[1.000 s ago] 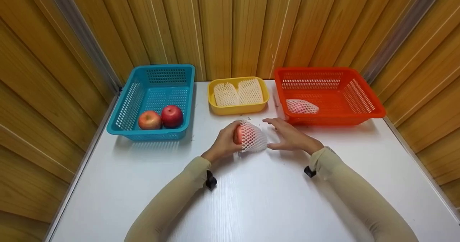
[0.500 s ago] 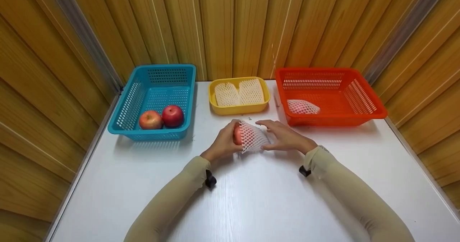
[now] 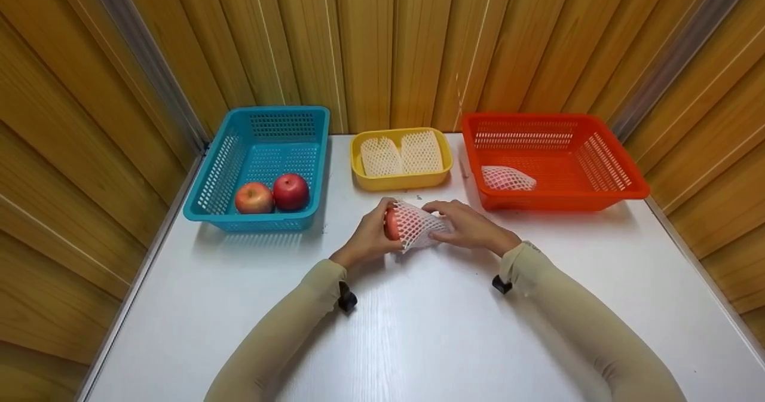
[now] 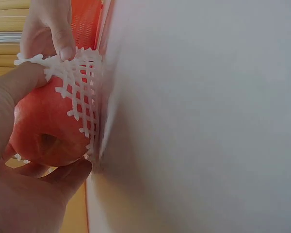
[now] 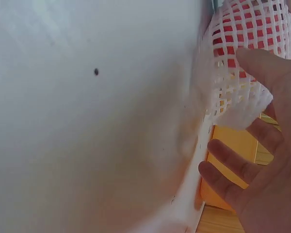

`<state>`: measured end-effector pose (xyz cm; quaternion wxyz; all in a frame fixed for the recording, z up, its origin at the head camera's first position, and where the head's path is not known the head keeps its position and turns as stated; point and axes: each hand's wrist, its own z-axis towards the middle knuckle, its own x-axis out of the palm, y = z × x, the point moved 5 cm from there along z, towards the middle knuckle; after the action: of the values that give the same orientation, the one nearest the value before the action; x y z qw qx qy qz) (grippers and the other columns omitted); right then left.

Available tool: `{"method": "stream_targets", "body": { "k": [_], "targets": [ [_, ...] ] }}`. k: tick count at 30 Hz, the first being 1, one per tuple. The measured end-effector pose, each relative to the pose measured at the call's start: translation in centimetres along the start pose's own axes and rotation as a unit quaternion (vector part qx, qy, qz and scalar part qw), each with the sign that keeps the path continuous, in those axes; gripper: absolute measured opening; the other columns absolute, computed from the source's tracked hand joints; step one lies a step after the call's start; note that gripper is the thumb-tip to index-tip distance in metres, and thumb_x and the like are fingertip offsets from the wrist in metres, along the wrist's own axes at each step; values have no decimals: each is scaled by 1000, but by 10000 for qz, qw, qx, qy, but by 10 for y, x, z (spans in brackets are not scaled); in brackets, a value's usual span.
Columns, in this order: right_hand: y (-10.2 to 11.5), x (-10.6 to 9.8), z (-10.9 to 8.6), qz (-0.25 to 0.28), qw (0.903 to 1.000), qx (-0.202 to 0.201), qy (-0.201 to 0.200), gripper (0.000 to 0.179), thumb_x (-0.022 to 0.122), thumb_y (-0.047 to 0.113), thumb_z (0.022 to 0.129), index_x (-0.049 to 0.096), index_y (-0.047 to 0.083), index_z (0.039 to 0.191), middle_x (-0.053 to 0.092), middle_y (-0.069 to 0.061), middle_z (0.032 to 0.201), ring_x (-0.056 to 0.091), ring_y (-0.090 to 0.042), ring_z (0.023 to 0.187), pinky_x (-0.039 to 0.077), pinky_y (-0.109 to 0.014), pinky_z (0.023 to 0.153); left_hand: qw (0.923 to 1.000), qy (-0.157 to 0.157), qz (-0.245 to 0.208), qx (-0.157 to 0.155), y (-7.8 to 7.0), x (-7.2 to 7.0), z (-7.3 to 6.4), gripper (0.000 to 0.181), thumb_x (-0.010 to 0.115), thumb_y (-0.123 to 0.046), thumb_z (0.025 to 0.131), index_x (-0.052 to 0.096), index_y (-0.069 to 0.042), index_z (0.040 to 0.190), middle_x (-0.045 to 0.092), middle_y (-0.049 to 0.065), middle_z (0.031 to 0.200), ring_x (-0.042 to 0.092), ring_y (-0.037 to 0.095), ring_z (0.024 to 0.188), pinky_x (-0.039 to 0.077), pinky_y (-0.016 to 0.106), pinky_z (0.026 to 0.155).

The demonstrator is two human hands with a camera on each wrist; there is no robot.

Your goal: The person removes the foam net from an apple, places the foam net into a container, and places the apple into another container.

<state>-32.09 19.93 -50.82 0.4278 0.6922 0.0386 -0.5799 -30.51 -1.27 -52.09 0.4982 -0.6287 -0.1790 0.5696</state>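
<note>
My left hand (image 3: pixel 366 239) holds a red apple (image 4: pixel 41 119) from the left, thumb on one side and fingers on the other. A white foam fruit net (image 3: pixel 415 226) covers the apple's right part, and its loose end narrows to the right. In the left wrist view the apple's dimpled end is bare. My right hand (image 3: pixel 475 230) has its thumb and index finger on either side of the net's loose end. In the right wrist view its other fingers spread apart, off the net.
At the left stands a blue basket (image 3: pixel 194 202) with two apples (image 3: pixel 272 194). A yellow tray (image 3: pixel 400 182) with two foam nets (image 3: pixel 401 154) is behind the hands. To the right, a red basket (image 3: pixel 568 200) holds a netted fruit (image 3: pixel 507 178). Wood-patterned walls enclose the white table (image 3: pixel 382 342).
My right hand has moved left, from beside the net onto its loose end, its thumb and fingers drawing closer together. The left hand keeps its hold on the apple.
</note>
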Motion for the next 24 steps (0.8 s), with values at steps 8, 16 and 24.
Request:
{"method": "stream_targets", "body": {
  "k": [8, 16, 24],
  "targets": [
    [8, -2, 6, -312, 9976, -391, -477, 28, 71, 21, 98, 71, 13, 125, 70, -4, 112, 58, -24, 102, 49, -44, 93, 9998, -5, -183, 29, 3, -6, -4, 85, 87, -5, 72, 39, -10, 141, 58, 13, 134, 60, 21, 116, 53, 35, 97],
    [15, -9, 10, -672, 9941, -567, -635, 22, 72, 17, 97, 73, 9, 117, 69, -7, 101, 59, -26, 91, 52, -43, 82, 9997, -66, -215, -138, 8, -12, -9, 80, 88, -12, 76, 38, -12, 139, 56, 13, 136, 60, 22, 117, 54, 35, 98],
    [15, -15, 14, -816, 9940, -490, -546, 23, 72, 19, 98, 73, 10, 119, 69, -8, 103, 60, -26, 92, 52, -42, 83, 9993, -139, -260, -251, 11, -21, -15, 77, 91, -23, 78, 40, -17, 135, 57, 10, 132, 60, 21, 117, 53, 34, 101]
  ]
}}
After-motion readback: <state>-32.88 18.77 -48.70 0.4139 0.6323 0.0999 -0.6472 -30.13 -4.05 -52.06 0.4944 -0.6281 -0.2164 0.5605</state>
